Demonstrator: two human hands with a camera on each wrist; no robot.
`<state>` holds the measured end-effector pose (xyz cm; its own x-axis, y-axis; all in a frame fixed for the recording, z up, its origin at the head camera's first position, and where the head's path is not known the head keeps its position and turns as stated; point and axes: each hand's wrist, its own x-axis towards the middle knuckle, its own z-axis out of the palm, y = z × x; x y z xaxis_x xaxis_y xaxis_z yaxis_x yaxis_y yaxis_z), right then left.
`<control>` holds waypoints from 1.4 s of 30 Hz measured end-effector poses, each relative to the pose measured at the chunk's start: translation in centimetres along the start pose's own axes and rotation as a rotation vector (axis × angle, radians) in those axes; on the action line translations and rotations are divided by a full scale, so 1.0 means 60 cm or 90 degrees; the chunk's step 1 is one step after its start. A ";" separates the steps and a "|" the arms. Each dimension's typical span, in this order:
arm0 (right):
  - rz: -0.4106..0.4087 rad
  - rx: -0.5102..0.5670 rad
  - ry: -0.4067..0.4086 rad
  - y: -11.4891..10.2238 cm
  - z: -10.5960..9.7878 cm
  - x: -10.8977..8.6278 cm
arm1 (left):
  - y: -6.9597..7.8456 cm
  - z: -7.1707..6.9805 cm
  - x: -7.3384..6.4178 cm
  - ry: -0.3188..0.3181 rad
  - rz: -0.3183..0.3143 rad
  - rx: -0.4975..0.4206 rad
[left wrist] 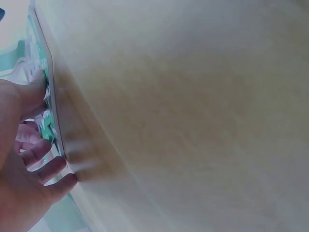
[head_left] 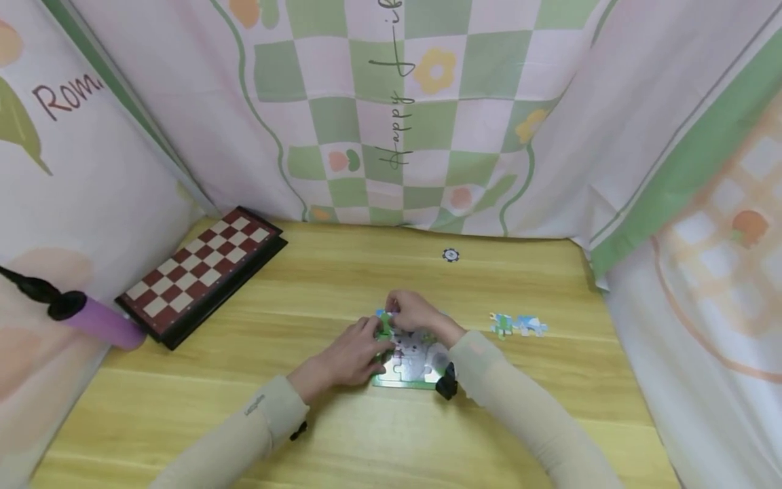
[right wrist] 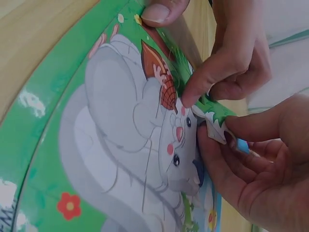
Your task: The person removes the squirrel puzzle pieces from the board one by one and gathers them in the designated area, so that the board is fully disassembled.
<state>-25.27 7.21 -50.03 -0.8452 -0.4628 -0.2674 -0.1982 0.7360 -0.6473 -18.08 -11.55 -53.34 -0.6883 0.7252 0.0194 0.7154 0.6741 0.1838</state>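
A jigsaw puzzle [head_left: 412,367] of a grey squirrel with an acorn, on a green-bordered board, lies on the wooden table under both hands. My right hand [head_left: 418,316] is over its far left part. In the right wrist view, that hand's thumb and forefinger pinch a green-and-white puzzle piece [right wrist: 216,128], tilted at the puzzle's edge. My left hand [head_left: 354,353] rests at the puzzle's left side. Its thumb and forefinger touch the picture [right wrist: 125,96] near the acorn, and in the left wrist view its other fingertips [left wrist: 70,180] reach the table beside the board edge.
Loose puzzle pieces [head_left: 519,324] lie right of the puzzle. A round black-and-white chip [head_left: 451,255] is farther back. At the left stand a folded red-and-white chessboard case [head_left: 201,265] and a purple cylinder with a black end [head_left: 110,324]. Printed curtains [head_left: 421,136] enclose the table.
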 end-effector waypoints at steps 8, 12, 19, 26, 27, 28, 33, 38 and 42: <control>-0.012 0.065 0.012 0.030 -0.032 -0.015 | 0.004 0.002 0.001 0.004 0.012 -0.006; -0.043 0.058 0.037 0.049 -0.072 -0.029 | 0.004 -0.003 -0.001 -0.002 0.010 -0.005; -0.072 0.036 0.107 0.110 -0.127 -0.046 | 0.004 -0.018 -0.003 -0.016 0.011 -0.011; -0.064 -0.011 0.095 0.161 -0.140 -0.075 | 0.008 -0.019 0.001 -0.035 0.007 -0.019; -0.065 -0.018 0.094 0.166 -0.139 -0.079 | 0.008 -0.018 0.001 -0.035 0.005 -0.021; -0.067 -0.022 0.093 0.170 -0.138 -0.083 | 0.008 -0.018 0.001 -0.035 0.002 -0.024; -0.049 -0.041 0.087 0.187 -0.126 -0.095 | 0.008 -0.016 -0.001 -0.036 -0.004 -0.033; -0.041 -0.062 0.093 0.193 -0.117 -0.103 | 0.008 -0.018 -0.001 -0.036 -0.002 -0.041; -0.043 -0.109 0.099 0.195 -0.114 -0.108 | 0.008 -0.018 0.000 -0.038 0.001 -0.038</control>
<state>-25.52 22.20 -51.01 -0.8905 -0.4425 -0.1059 -0.3272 0.7846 -0.5266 -17.86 -11.38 -52.19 -0.6774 0.7346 -0.0389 0.7069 0.6646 0.2420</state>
